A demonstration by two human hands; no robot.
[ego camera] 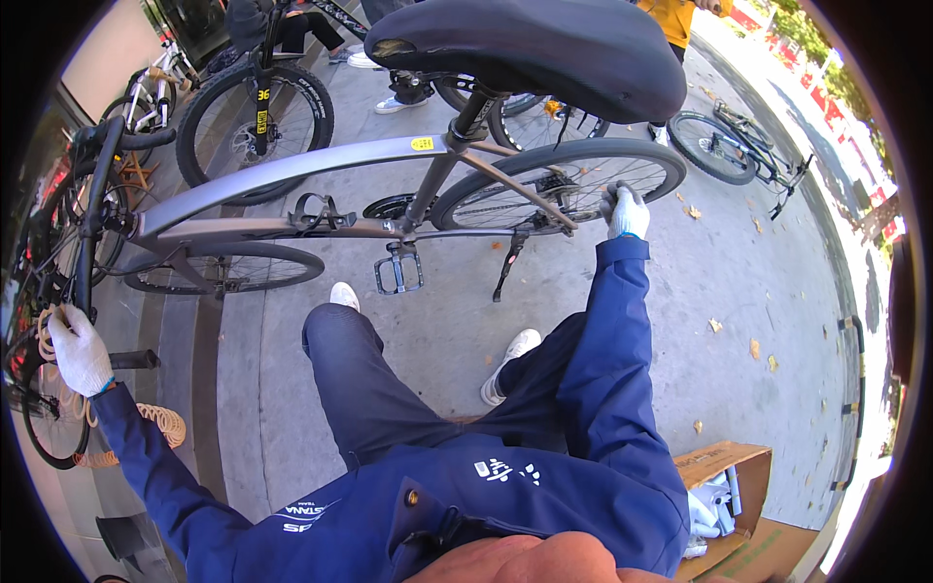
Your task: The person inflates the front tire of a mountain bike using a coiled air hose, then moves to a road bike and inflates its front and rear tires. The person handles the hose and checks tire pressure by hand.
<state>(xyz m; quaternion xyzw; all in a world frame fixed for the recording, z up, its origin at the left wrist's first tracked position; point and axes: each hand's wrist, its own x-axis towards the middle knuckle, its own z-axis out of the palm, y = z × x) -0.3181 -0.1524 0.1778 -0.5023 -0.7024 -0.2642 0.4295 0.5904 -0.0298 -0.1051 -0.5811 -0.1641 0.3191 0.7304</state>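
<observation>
A bicycle with a silver-grey frame (pixel 291 166) stands side-on before me, front end to the left. My left hand (pixel 79 353), in a white glove, is closed around the near side of its black drop handlebar (pixel 93 218); the fingertips are hidden. My right hand (pixel 627 211), gloved too, reaches the near edge of the rear wheel (pixel 455 193) with fingers bent; whether they grip the rim is unclear. The dark saddle (pixel 532 55), torn at one end, fills the top. Below the frame are a flat pedal (pixel 399 270) and a lowered kickstand (pixel 508 266).
A tan coiled hose (pixel 164 424) hangs by my left forearm. A mountain bike wheel (pixel 255 131) stands behind the frame, and another bicycle (pixel 751 149) lies on the pavement at right. An open cardboard box (pixel 754 484) sits by my right elbow. People are beyond the saddle.
</observation>
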